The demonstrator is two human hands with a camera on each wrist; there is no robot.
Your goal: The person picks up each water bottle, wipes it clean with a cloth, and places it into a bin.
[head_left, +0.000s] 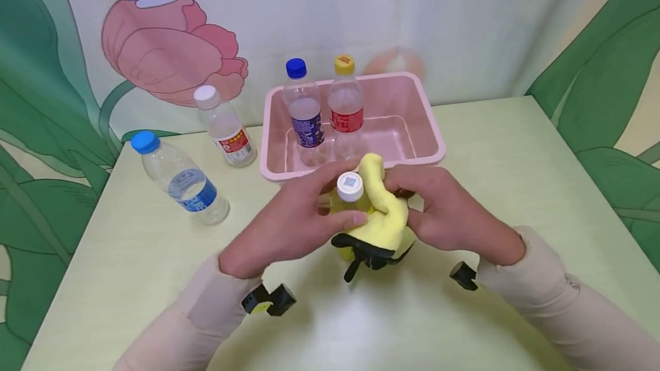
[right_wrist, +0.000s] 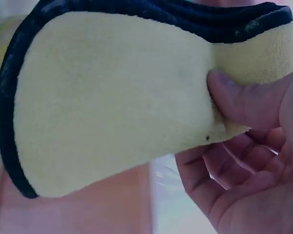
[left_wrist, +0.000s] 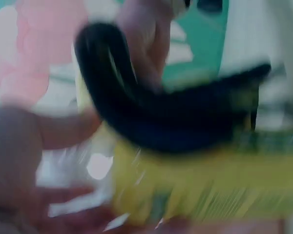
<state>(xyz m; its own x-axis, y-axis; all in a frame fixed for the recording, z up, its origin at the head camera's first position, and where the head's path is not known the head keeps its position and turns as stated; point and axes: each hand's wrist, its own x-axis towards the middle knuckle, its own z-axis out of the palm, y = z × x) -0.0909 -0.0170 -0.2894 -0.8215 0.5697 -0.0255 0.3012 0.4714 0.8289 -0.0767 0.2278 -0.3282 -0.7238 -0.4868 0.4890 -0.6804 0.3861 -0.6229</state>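
Note:
My left hand (head_left: pixel 291 219) grips a clear bottle with a white cap (head_left: pixel 350 186) and a yellow label (left_wrist: pixel 205 185), held over the near side of the pink bin. Its thumb lies across the front, by the edge of a yellow cloth with black trim (head_left: pixel 384 210). The cloth is folded against the bottle's right side and hides much of it. My right hand (head_left: pixel 446 208) pinches the cloth. In the right wrist view, the thumb presses on the cloth's yellow face (right_wrist: pixel 107 97), with the other fingers curled behind it.
Behind the hands stands a pink plastic bin (head_left: pixel 433 130). Inside are a blue-capped bottle (head_left: pixel 306 119) and a yellow-capped bottle (head_left: pixel 346 107). Left of the bin are a white-capped bottle (head_left: pixel 229 130) and a light-blue-capped water bottle (head_left: pixel 183 182) on the pale table (head_left: pixel 541 188). A printed curtain hangs behind.

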